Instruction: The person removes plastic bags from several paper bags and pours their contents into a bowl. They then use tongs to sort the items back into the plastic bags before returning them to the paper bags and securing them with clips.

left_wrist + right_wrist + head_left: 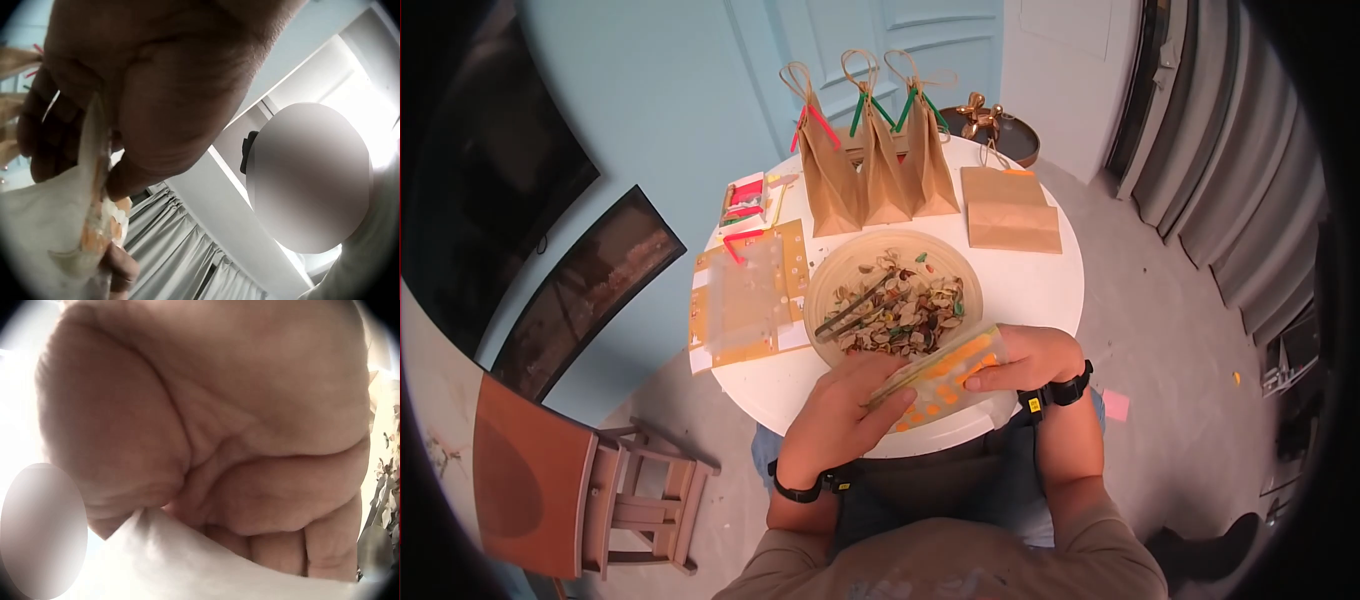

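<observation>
A translucent pouch with an orange pattern is held between both hands over the near rim of a round wooden bowl. The left hand grips its left end, thumb on the near face and fingers behind. At the other end the right hand pinches it, thumb on the patterned side. In the left wrist view the pouch lies between the left hand's thumb and fingers. The right wrist view has the right hand closed on pale material. Dried pieces and dark tongs lie in the bowl.
Three upright paper bags with red or green ties stand behind the bowl. A folded paper bag lies back right. Patterned sheets and a clear bag lie left, below a small box. A wooden chair stands left on the floor.
</observation>
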`<move>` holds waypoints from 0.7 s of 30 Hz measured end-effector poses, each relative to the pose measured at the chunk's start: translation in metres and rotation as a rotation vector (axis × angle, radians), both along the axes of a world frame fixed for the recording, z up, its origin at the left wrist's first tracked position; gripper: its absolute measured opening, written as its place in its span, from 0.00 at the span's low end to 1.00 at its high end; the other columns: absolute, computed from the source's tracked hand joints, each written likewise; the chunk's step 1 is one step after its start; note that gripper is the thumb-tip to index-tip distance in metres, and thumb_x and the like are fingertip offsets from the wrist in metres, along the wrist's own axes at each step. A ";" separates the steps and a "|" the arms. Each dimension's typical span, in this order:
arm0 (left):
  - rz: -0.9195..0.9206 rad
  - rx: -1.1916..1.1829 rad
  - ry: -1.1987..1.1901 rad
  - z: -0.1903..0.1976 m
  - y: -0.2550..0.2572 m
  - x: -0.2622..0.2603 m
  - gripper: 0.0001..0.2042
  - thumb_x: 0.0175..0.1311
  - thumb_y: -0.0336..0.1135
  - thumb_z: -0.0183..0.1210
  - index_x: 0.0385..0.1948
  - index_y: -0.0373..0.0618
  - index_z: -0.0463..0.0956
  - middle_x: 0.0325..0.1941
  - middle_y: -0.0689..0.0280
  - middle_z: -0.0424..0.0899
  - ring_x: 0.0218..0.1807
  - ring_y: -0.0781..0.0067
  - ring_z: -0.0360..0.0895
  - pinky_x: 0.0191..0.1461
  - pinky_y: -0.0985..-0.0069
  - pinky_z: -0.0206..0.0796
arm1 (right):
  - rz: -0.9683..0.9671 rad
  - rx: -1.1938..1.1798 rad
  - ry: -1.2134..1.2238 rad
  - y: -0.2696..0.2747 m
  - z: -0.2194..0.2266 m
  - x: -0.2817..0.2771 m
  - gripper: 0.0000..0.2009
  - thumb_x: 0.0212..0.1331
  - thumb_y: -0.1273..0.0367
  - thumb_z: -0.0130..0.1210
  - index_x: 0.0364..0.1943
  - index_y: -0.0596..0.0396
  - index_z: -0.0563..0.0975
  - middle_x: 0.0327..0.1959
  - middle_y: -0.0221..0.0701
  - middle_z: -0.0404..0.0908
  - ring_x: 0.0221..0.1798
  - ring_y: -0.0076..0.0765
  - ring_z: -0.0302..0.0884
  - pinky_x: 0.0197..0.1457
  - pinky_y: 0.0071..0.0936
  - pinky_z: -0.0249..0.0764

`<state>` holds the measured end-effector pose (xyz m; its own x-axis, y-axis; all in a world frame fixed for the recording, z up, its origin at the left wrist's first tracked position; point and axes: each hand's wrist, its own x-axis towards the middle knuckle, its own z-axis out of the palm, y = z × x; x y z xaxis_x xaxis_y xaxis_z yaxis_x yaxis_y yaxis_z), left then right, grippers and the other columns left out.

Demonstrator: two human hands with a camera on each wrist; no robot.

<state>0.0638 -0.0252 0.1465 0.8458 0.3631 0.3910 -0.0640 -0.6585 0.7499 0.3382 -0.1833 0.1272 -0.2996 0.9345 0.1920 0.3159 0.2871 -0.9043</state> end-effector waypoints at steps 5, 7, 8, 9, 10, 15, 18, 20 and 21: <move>0.027 -0.106 0.046 0.006 -0.014 0.006 0.08 0.72 0.30 0.74 0.38 0.36 0.85 0.30 0.55 0.84 0.30 0.53 0.82 0.35 0.61 0.71 | -0.178 -0.088 -0.143 -0.019 0.026 0.009 0.22 0.76 0.67 0.69 0.67 0.68 0.81 0.56 0.37 0.93 0.56 0.36 0.89 0.63 0.33 0.81; 0.043 -0.126 0.060 0.012 -0.019 0.006 0.11 0.71 0.31 0.76 0.32 0.37 0.84 0.25 0.57 0.81 0.26 0.55 0.78 0.32 0.62 0.68 | -0.388 0.010 0.086 -0.033 0.039 -0.003 0.20 0.75 0.67 0.69 0.63 0.65 0.84 0.51 0.36 0.92 0.50 0.31 0.89 0.60 0.33 0.82; 0.048 -0.122 0.059 0.011 -0.020 0.006 0.13 0.70 0.32 0.77 0.30 0.37 0.82 0.24 0.58 0.79 0.24 0.56 0.76 0.30 0.63 0.66 | -0.492 0.059 0.202 -0.041 0.045 -0.010 0.18 0.74 0.67 0.70 0.61 0.64 0.85 0.49 0.35 0.92 0.47 0.29 0.88 0.58 0.33 0.83; 0.054 -0.118 0.057 0.010 -0.021 0.006 0.15 0.69 0.33 0.78 0.27 0.38 0.81 0.22 0.59 0.77 0.23 0.57 0.74 0.29 0.63 0.64 | -0.672 0.246 0.138 -0.040 0.052 -0.022 0.15 0.67 0.72 0.71 0.56 0.62 0.87 0.45 0.37 0.90 0.47 0.31 0.88 0.58 0.31 0.82; 0.059 -0.114 0.055 0.009 -0.022 0.006 0.17 0.69 0.34 0.79 0.25 0.38 0.79 0.21 0.59 0.76 0.22 0.58 0.72 0.28 0.63 0.62 | -0.708 0.365 0.015 -0.043 0.058 -0.029 0.16 0.65 0.73 0.71 0.55 0.62 0.87 0.45 0.38 0.90 0.46 0.33 0.88 0.57 0.31 0.82; 0.077 0.003 -0.013 0.005 -0.029 0.012 0.24 0.65 0.36 0.82 0.20 0.40 0.72 0.18 0.60 0.70 0.21 0.57 0.69 0.27 0.61 0.58 | -0.655 0.527 -0.436 -0.069 0.076 -0.078 0.15 0.60 0.74 0.71 0.52 0.59 0.87 0.49 0.41 0.88 0.44 0.44 0.89 0.52 0.36 0.86; 0.078 0.075 -0.040 0.005 -0.032 0.015 0.25 0.65 0.36 0.82 0.20 0.41 0.70 0.18 0.59 0.70 0.21 0.56 0.69 0.26 0.59 0.58 | -0.630 0.397 -0.602 -0.062 0.076 -0.104 0.12 0.61 0.74 0.70 0.49 0.57 0.86 0.51 0.39 0.85 0.44 0.49 0.88 0.48 0.42 0.85; 0.046 0.098 -0.040 0.006 -0.035 0.015 0.24 0.65 0.36 0.82 0.20 0.41 0.72 0.19 0.58 0.72 0.21 0.55 0.70 0.26 0.59 0.59 | -0.618 0.324 -0.669 -0.060 0.074 -0.106 0.10 0.61 0.75 0.68 0.45 0.56 0.85 0.49 0.37 0.81 0.43 0.50 0.87 0.46 0.44 0.84; 0.018 0.094 -0.025 0.011 -0.037 0.013 0.22 0.66 0.37 0.81 0.21 0.40 0.74 0.20 0.58 0.73 0.22 0.54 0.71 0.26 0.59 0.60 | -0.600 0.313 -0.693 -0.058 0.071 -0.103 0.08 0.60 0.76 0.67 0.43 0.56 0.83 0.48 0.37 0.79 0.42 0.50 0.87 0.46 0.45 0.84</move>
